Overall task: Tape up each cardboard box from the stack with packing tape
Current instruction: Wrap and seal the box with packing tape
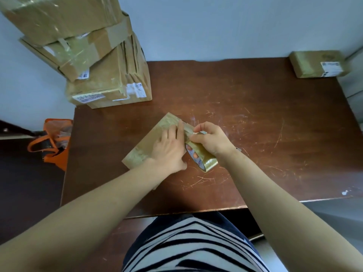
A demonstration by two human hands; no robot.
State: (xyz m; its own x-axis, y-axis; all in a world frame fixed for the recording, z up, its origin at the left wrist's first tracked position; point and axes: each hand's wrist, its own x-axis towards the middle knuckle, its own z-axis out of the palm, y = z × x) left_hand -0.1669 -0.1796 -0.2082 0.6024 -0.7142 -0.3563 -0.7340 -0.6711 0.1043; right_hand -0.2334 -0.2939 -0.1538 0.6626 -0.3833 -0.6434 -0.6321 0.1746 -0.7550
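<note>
Cardboard box (145, 143) lay flat, centre frame.
Left hand (170, 149) pressed it flat-fingered; right hand (213, 140) gripped the tape roll (207, 163).

The stack of boxes (102, 55) at the table's (255, 124) far left corner runs past the picture's top edge, so its full height cannot be told. The print on its labels is smeared and unreadable. The left hand (169, 152) covers part of the top of the flat box (149, 142) near the table's middle. The right hand (213, 142) wraps over the tape roll (206, 162) and hides its upper half. A pale bit at its fingertips is too small to identify. The label of the small box (314, 64) at the far right corner is illegible. The orange bag (57, 142) beside the left edge is blurred.
</note>
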